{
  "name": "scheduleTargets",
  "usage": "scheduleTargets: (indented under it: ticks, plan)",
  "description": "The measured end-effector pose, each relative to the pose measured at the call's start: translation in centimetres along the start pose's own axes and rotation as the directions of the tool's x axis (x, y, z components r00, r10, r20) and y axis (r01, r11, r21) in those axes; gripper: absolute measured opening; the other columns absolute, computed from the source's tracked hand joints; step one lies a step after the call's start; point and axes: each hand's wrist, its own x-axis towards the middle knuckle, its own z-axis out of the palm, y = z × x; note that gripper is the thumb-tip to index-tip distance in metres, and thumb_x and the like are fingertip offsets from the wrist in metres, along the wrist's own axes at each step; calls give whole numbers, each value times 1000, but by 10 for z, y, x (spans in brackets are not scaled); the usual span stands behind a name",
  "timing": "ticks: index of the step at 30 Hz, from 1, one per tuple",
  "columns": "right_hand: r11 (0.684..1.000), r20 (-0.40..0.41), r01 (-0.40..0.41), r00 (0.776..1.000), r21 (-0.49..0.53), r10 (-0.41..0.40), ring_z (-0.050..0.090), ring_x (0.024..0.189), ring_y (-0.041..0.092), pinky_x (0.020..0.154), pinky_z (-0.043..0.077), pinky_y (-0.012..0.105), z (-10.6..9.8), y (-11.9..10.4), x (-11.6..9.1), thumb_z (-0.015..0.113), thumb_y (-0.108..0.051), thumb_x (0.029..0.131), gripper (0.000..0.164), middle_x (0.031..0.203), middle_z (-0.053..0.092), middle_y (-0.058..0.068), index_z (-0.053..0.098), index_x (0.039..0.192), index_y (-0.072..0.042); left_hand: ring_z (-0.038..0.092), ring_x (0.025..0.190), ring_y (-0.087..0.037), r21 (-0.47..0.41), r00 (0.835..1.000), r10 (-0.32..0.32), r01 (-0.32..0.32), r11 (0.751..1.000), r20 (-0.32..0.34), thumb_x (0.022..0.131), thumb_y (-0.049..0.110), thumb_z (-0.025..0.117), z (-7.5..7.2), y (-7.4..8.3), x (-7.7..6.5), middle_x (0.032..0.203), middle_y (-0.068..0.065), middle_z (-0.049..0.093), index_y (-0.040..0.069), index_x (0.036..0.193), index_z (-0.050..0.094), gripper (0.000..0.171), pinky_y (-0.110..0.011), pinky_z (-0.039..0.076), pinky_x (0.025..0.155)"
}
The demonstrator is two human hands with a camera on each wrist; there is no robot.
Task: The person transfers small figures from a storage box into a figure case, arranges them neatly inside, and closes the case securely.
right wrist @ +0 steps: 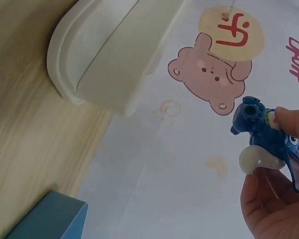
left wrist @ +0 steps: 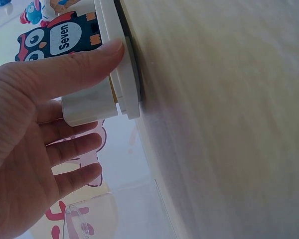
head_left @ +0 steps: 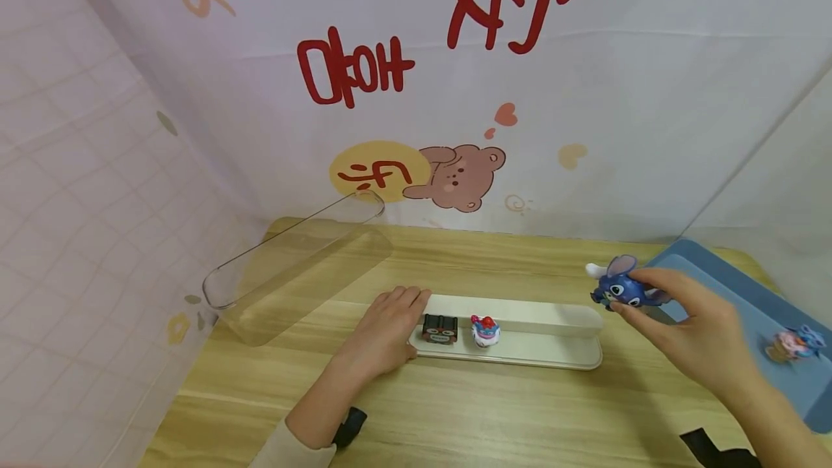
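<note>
The left hand (head_left: 388, 331) holds the left end of a long, stepped white tray (head_left: 542, 351), thumb on its front edge and fingers behind the raised back step. On the tray's lower level stand a dark owl-faced figurine (head_left: 440, 334), its belly marked "Seven" in the left wrist view, and a small blue-and-white figurine (head_left: 485, 333) with red on top. Beyond the tray's right end, the right hand (head_left: 705, 334) pinches a blue big-eared figurine (head_left: 625, 287) between thumb and fingers, up off the table. In the right wrist view this figurine (right wrist: 269, 134) shows a white rounded part.
At the right sits a blue bin (head_left: 728, 273) with a pink-and-blue figurine (head_left: 794, 344) inside. A clear plastic cover (head_left: 305, 273) lies at the back left of the wooden table (head_left: 468, 417). Printed white cloth (head_left: 637, 92) hangs behind and along the sides.
</note>
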Motion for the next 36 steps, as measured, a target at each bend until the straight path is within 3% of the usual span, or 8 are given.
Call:
scheduleTargets:
  ticks: [5, 10, 13, 17, 21, 25, 28, 36]
  plan:
    - [1000, 13, 19, 1000, 14, -19, 58, 98, -14, 82, 47, 4, 9, -5, -2, 64, -67, 93, 69, 104, 74, 13, 77, 110, -1, 49, 137, -29, -5, 1000, -1, 1, 1000, 2, 73, 21, 98, 0, 0, 0, 149, -11, 54, 2, 156, 45, 100, -48, 43, 114]
    - [998, 32, 34, 999, 53, -35, 60, 101, -10, 85, 47, 5, 19, -8, -4, 64, -65, 94, 65, 107, 74, 12, 77, 113, -4, 48, 138, -28, -6, 1000, -8, 8, 1000, 5, 74, 20, 98, 0, 0, 0, 150, -11, 53, 3, 156, 44, 100, -48, 42, 115]
    - [997, 41, 41, 998, 64, -44, 61, 106, -9, 88, 46, 5, 24, -9, -5, 71, -61, 92, 60, 109, 75, 10, 78, 113, -5, 49, 137, -28, -7, 1000, -8, 8, 1000, 3, 74, 19, 98, 0, 0, 0, 150, -11, 53, 3, 156, 44, 100, -48, 42, 115]
    - [996, 76, 38, 996, 82, -44, 60, 110, -8, 88, 47, 6, 29, -12, -6, 94, -26, 79, 44, 112, 75, 6, 78, 115, -7, 48, 138, -28, -6, 1000, -10, 10, 1000, 5, 74, 19, 98, 0, 0, 0, 150, -10, 53, 3, 156, 44, 100, -47, 42, 115]
    - [993, 108, 24, 994, 114, -36, 62, 109, -5, 88, 48, 7, 35, -16, -6, 94, 4, 62, 58, 114, 73, 4, 77, 116, -7, 48, 138, -28, -5, 1000, -9, 9, 1000, 4, 74, 19, 98, 0, 0, 0, 150, -10, 53, 3, 156, 44, 100, -47, 42, 115]
    - [983, 82, 51, 994, 176, -67, 63, 108, -1, 87, 49, 8, 44, -17, -6, 92, -24, 83, 39, 114, 72, 6, 77, 114, -6, 48, 138, -28, -6, 1000, -5, 5, 1000, 2, 74, 19, 98, 0, 0, 0, 150, -10, 53, 3, 156, 44, 100, -47, 42, 115]
    - [972, 39, 96, 993, 216, -107, 65, 105, 2, 86, 50, 8, 52, -17, -7, 74, -49, 95, 47, 111, 73, 9, 77, 113, -5, 48, 138, -27, -7, 1000, -5, 5, 1000, 4, 74, 20, 98, 0, 1, 0, 150, -10, 53, 3, 156, 44, 100, -47, 42, 115]
    - [961, 47, 112, 991, 253, -128, 65, 103, 8, 87, 50, 9, 63, -19, -12, 68, -53, 97, 51, 111, 72, 10, 76, 114, -5, 50, 134, -27, 17, 1000, 13, -13, 1000, -12, 72, 21, 99, 1, 1, 1, 146, -9, 55, 3, 154, 46, 99, -47, 44, 112]
